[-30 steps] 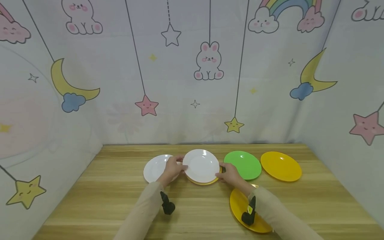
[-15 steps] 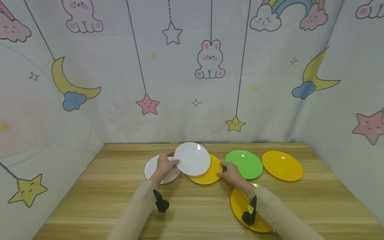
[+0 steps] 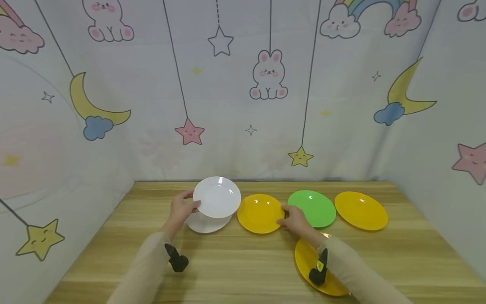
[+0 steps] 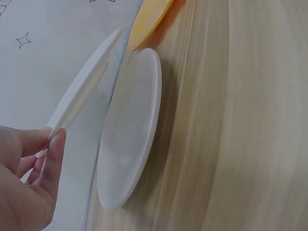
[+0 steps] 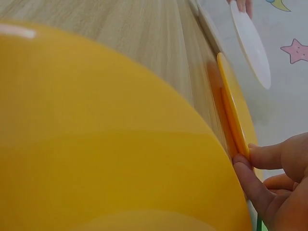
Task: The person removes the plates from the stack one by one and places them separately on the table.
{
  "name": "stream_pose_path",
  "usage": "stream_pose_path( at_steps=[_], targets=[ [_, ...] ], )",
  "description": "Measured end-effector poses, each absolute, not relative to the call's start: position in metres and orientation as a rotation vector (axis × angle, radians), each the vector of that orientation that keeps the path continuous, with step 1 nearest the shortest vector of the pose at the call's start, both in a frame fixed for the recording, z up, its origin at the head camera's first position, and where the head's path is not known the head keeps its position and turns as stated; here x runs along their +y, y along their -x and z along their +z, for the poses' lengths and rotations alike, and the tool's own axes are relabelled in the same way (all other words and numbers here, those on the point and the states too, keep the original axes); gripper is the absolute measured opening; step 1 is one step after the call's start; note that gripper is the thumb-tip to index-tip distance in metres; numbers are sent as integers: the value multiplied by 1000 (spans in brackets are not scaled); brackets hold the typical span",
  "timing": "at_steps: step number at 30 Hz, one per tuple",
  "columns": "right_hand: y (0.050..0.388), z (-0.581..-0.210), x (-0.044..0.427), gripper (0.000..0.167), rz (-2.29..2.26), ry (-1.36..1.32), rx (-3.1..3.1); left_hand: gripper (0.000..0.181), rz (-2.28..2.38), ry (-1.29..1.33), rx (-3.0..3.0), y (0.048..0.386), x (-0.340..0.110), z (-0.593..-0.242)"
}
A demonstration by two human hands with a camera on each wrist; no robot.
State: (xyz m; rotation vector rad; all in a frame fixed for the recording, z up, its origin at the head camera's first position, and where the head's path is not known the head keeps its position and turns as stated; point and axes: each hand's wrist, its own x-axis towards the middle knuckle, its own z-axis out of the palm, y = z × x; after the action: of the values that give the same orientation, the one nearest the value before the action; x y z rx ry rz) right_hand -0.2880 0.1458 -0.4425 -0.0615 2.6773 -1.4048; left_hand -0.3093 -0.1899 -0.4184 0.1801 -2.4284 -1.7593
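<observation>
My left hand (image 3: 183, 210) pinches the left rim of a white plate (image 3: 217, 197), thumb on top and fingers beneath. That plate is raised above a second white plate (image 3: 208, 223), which lies on the table and is partly covered in the head view. In the left wrist view a gap shows between the held plate (image 4: 82, 86) and the lower one (image 4: 130, 139). With thumb and fingers, my right hand (image 3: 297, 220) pinches the right rim of a yellow plate (image 3: 260, 214) beside the white ones. The right wrist view shows this yellow plate (image 5: 234, 106) edge-on, close to the table.
A green plate (image 3: 312, 207) lies right of my right hand, and another yellow plate (image 3: 360, 210) lies beyond it. Under my right forearm is a larger yellow plate (image 3: 315, 270). A patterned curtain (image 3: 235, 93) stands behind the wooden table (image 3: 235, 261).
My left hand has carried the white plate leftward, from over the yellow plate to over the other white plate. The yellow plate is now uncovered; my right hand stays at its rim.
</observation>
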Motion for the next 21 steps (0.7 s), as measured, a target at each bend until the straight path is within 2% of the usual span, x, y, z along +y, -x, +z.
stream_pose_path(
  at_steps=[21],
  targets=[
    [291, -444, 146, 59, -1352, 89, 2707, 49, -1683, -215, -2446, 288, -254, -417]
  ],
)
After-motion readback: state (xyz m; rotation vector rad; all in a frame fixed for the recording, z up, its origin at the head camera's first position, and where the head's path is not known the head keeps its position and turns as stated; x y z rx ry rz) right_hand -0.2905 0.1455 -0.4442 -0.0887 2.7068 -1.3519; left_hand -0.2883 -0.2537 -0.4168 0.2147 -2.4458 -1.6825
